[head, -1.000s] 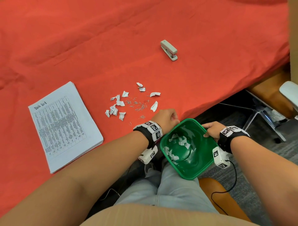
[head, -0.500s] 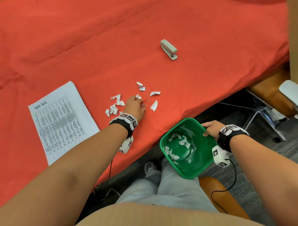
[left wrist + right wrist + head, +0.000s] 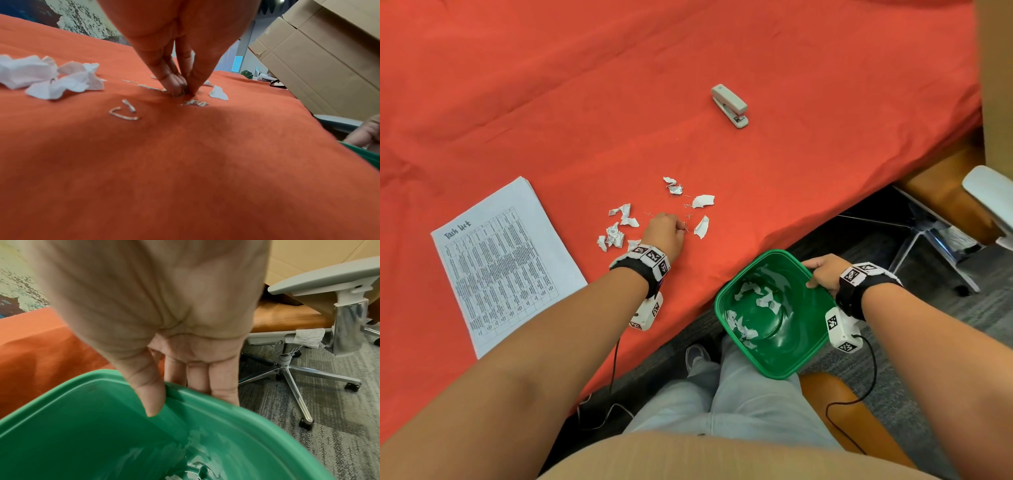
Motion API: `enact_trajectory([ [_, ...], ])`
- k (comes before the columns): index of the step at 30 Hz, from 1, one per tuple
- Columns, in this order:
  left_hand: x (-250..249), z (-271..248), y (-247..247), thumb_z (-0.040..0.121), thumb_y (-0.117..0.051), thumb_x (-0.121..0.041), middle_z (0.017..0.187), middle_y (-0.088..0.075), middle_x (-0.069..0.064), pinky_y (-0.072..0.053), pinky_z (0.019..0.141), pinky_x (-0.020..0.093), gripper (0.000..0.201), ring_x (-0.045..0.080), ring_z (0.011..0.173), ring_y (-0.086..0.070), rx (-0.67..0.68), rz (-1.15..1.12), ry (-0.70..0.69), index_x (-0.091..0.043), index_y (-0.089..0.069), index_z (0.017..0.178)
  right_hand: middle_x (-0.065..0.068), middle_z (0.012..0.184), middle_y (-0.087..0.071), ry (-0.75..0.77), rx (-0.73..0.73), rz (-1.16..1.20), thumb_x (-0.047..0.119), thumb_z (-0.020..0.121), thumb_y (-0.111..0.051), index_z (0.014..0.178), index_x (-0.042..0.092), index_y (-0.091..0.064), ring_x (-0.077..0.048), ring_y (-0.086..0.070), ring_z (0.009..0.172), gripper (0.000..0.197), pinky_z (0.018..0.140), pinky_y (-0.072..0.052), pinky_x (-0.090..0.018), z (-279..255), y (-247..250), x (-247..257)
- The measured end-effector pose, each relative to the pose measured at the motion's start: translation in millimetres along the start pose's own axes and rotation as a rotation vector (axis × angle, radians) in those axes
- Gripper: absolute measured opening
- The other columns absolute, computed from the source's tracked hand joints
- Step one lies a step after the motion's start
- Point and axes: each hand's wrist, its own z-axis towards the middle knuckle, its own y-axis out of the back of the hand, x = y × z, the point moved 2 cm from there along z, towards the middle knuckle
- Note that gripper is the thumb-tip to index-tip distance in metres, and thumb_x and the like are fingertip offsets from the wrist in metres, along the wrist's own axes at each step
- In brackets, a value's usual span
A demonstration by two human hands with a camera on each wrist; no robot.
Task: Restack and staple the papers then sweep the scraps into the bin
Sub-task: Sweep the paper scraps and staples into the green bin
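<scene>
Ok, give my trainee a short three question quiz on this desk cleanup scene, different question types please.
1. True or false: the green bin sits on the red cloth.
2. Which of the hands holds the bin's rim: A) left hand B) right hand?
3. Fill in: the left hand's fingertips pinch at small metal ____ among the paper scraps.

Key: 1 false, it is held off the table edge; 2 B; 3 staples.

Scraps [image 3: 619, 226] beside bare cloth [image 3: 585, 102]
</scene>
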Motion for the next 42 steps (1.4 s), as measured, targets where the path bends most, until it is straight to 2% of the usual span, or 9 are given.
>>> enact_trajectory([
  [7, 0, -1, 4, 0.088, -0.057, -0.007, 0.092, -0.071, 0.013, -0.051, 0.082, 0.031, 0.014, 0.026, 0.088, -0.065, -0.051, -0.145, 0.072, -0.007, -0.07, 0.094, -0.014, 0.091, -0.074, 0.007, 0.001, -0.024, -0.015, 0.082, -0.056, 0.115, 0.023, -0.07, -0.035, -0.071, 0.084, 0.052, 0.079, -0.058, -0.048, -5, 0, 2],
  [15, -33, -16, -4, 0.086, -0.054, -0.008, 0.097, -0.067, 0.013, -0.05, 0.083, 0.032, 0.018, 0.027, 0.09, -0.063, -0.01, -0.115, -0.06, -0.006, -0.07, 0.094, -0.013, 0.095, -0.074, 0.008, -0.001, -0.069, -0.012, 0.083, -0.058, 0.122, 0.023, -0.066, -0.033, -0.071, 0.083, 0.053, 0.077, -0.059, -0.045, -9, 0, 5],
  [19, -74, -51, -29, 0.09, -0.055, -0.008, 0.1, -0.069, 0.005, -0.05, 0.08, 0.022, 0.017, 0.012, 0.082, -0.059, 0.19, -0.187, -0.222, -0.008, -0.07, 0.097, -0.006, 0.081, -0.072, 0.011, -0.004, -0.091, -0.011, 0.085, -0.057, 0.122, 0.022, -0.066, -0.027, -0.07, 0.074, 0.051, 0.052, -0.056, -0.028, -14, 0, 7],
  [23, -92, -76, -63, 0.093, -0.053, -0.01, 0.103, -0.069, 0.003, -0.056, 0.082, 0.029, 0.018, 0.014, 0.084, -0.064, 0.4, -0.142, -0.314, -0.011, -0.07, 0.099, -0.008, 0.084, -0.072, 0.02, -0.005, -0.109, -0.011, 0.084, -0.057, 0.122, 0.022, -0.066, -0.027, -0.07, 0.074, 0.051, 0.055, -0.055, -0.028, -16, 0, 9],
  [30, -88, -69, -71, 0.096, -0.051, -0.013, 0.109, -0.07, 0.006, -0.051, 0.073, 0.024, 0.025, 0.016, 0.073, -0.06, 0.466, -0.048, -0.301, -0.018, -0.067, 0.114, -0.002, 0.075, -0.07, 0.013, -0.024, -0.114, -0.012, 0.083, -0.057, 0.12, 0.023, -0.067, -0.022, -0.069, 0.066, 0.052, 0.046, -0.052, -0.022, -18, 0, 9],
  [34, -80, -41, -43, 0.085, -0.06, -0.013, 0.11, -0.055, 0.003, -0.051, 0.088, 0.035, 0.029, 0.019, 0.097, -0.056, 0.209, -0.023, -0.335, -0.021, -0.061, 0.113, -0.01, 0.086, -0.073, 0.016, -0.013, -0.087, -0.012, 0.083, -0.057, 0.121, 0.022, -0.067, -0.03, -0.071, 0.081, 0.052, 0.069, -0.059, -0.037, -15, -1, 9],
  [37, -66, -2, -16, 0.076, -0.063, -0.01, 0.127, -0.045, 0.009, -0.041, 0.1, 0.038, 0.054, 0.027, 0.118, -0.044, 0.055, 0.064, -0.331, -0.021, -0.053, 0.128, -0.016, 0.096, -0.074, 0.015, -0.016, -0.071, -0.013, 0.082, -0.058, 0.119, 0.022, -0.068, -0.034, -0.071, 0.086, 0.051, 0.08, -0.058, -0.045, -13, -2, 7],
  [40, -46, 30, -5, 0.078, -0.062, -0.013, 0.147, -0.033, 0.013, -0.03, 0.112, 0.04, 0.067, 0.034, 0.134, -0.031, 0.094, 0.149, -0.252, -0.023, -0.042, 0.141, -0.016, 0.097, -0.074, 0.013, -0.014, -0.067, -0.013, 0.082, -0.058, 0.118, 0.022, -0.068, -0.034, -0.071, 0.085, 0.051, 0.08, -0.058, -0.046, -10, -1, 5],
  [42, -36, 38, -8, 0.084, -0.058, -0.016, 0.141, -0.041, 0.014, -0.032, 0.109, 0.035, 0.056, 0.033, 0.13, -0.038, 0.155, 0.175, -0.265, -0.019, -0.046, 0.139, -0.016, 0.097, -0.074, 0.013, -0.011, -0.06, -0.013, 0.082, -0.058, 0.118, 0.021, -0.069, -0.034, -0.071, 0.085, 0.051, 0.08, -0.058, -0.048, -9, -1, 5],
])
